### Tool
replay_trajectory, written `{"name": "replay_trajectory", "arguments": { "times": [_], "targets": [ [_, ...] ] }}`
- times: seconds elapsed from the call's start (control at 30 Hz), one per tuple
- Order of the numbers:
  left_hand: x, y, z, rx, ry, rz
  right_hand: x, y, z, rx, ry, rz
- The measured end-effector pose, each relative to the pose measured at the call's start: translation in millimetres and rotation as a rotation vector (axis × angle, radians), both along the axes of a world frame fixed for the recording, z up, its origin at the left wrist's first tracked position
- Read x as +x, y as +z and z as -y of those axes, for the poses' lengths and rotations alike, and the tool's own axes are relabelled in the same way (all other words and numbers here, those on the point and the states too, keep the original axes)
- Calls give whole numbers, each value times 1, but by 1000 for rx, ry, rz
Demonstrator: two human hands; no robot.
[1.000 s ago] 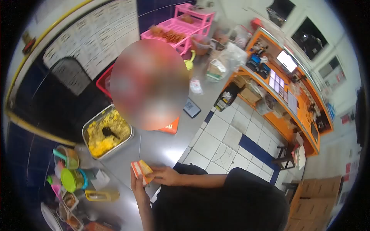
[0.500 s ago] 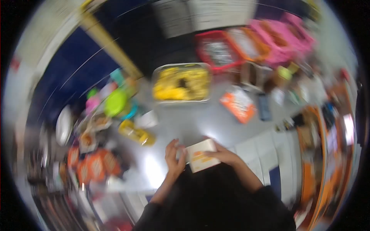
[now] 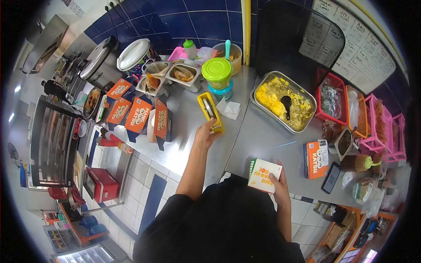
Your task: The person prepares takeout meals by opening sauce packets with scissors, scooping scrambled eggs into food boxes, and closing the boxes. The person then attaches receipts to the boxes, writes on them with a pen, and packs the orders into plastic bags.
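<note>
My right hand (image 3: 281, 184) holds a small white box (image 3: 265, 175) with orange lettering and a green checked side, near the front edge of the steel counter (image 3: 245, 147). My left hand (image 3: 206, 135) reaches to the near end of a yellow tape dispenser (image 3: 207, 107); its fingers touch the dispenser, curled at the end. White paper slips (image 3: 229, 108) lie just right of the dispenser. Beyond it stand a green-lidded tub (image 3: 217, 71) and a blue-lidded tub (image 3: 221, 92).
A metal tray of yellow food (image 3: 280, 98) with a black spoon stands at the back right. Orange printed boxes (image 3: 138, 115) are at the left, another (image 3: 315, 160) at the right beside a phone (image 3: 331, 177). A red basket (image 3: 332, 98) stands behind.
The view has swung left. My left hand has moved away from the box to the yellow dispenser, while my right hand keeps hold of the box.
</note>
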State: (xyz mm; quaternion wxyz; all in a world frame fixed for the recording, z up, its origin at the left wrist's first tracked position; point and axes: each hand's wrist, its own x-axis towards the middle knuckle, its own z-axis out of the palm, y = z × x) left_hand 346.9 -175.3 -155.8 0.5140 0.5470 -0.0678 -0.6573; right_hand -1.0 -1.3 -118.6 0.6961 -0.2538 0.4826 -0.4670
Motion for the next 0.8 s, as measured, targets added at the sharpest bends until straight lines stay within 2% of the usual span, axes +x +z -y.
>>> {"name": "replay_trajectory", "arguments": {
  "times": [0.07,0.17,0.2,0.3,0.33,0.43,0.53,0.63,0.67,0.77,0.8],
  "targets": [
    [-13,-9,-33,-268,100,-29,6,1,6,4,-101,57],
    [-34,-46,-57,-244,-36,760,12,-1,7,78,-267,178],
    [-28,-64,-56,-387,-5,1408,13,2,7,131,-278,219],
    [-39,-21,-60,-87,-246,1400,17,17,17,266,-306,257],
    [-48,-4,-66,-123,-341,1365,13,11,17,268,-295,268],
    [-97,45,-91,-544,-554,774,17,12,24,340,-406,305],
    [-147,88,-108,-546,-774,240,23,14,25,320,-459,356],
    [-169,82,-99,-642,-971,713,22,12,22,271,-438,410],
    [-170,70,-98,-616,-972,731,21,9,19,278,-455,406],
    [-175,71,-97,-471,-1181,897,13,10,6,303,-506,446],
    [-178,69,-102,-538,-1151,889,10,12,0,312,-510,477]
  ]
}}
